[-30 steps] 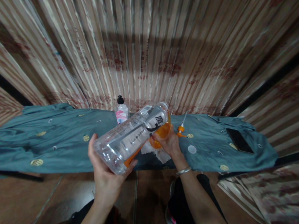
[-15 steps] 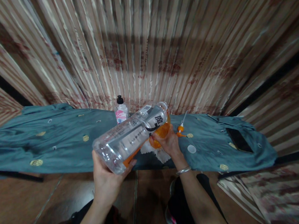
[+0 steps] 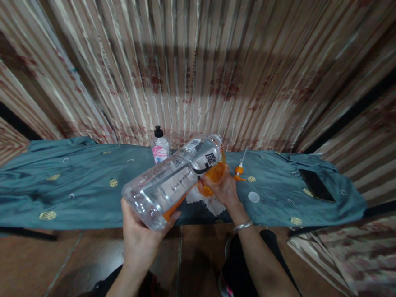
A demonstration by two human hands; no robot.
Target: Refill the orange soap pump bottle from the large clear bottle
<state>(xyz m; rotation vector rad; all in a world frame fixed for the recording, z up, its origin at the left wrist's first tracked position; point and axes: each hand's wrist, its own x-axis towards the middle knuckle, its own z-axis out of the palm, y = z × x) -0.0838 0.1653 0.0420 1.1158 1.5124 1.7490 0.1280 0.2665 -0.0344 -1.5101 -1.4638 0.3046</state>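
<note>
Left hand (image 3: 141,243) is gripping the base of a big clear bottle (image 3: 173,179), tilting its mouth down toward an orange container (image 3: 215,176) the right hand (image 3: 224,189) is holding, over the teal-clothed surface (image 3: 68,189). A small black-capped bottle (image 3: 160,146) is standing behind.

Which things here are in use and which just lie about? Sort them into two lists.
In use:
left hand
large clear plastic bottle, tilted
right hand
round orange container
white cloth beneath

Lying about:
small pink-labelled bottle with black cap
orange pump nozzle
black phone
white round lid
</note>
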